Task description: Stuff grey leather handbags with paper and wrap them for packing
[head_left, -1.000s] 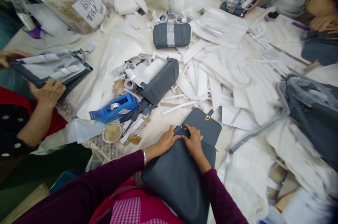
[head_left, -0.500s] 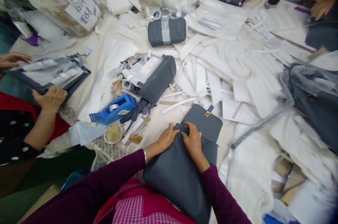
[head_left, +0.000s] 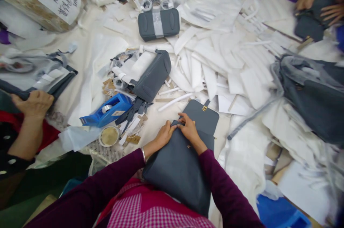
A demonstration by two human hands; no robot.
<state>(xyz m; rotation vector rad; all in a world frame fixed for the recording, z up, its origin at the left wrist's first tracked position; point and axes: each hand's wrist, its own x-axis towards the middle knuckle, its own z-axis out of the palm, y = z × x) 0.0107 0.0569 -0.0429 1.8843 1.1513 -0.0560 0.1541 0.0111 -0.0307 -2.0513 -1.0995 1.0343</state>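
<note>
Taking your fingertips as the centre of the clock, the dark blue-grey, smooth leather-look bag [head_left: 174, 174] lies at six o'clock, between your forearms and against your magenta checked apron [head_left: 150, 210]. Your left hand [head_left: 162, 134] is nearly closed, thumb and fingers pinching a folded edge at the bag's top corner; your right hand [head_left: 189, 127] is partly curled, its thumb and fingers gripping the same edge just beside it. The bag's rounded flap with a gold-coloured clasp [head_left: 204, 116] spreads flat at two o'clock. A blue plastic tape dispenser [head_left: 118, 106] sits between nine and ten, with a round, shallow, cream-coloured container [head_left: 109, 136] at nine. A grey bag padded with white sheets [head_left: 154, 77] lies at eleven, and a heap of white padding strips [head_left: 212, 59] covers one o'clock. Far off at nine, a co-worker's hand [head_left: 33, 105] rests on another grey bag [head_left: 61, 81].
</note>
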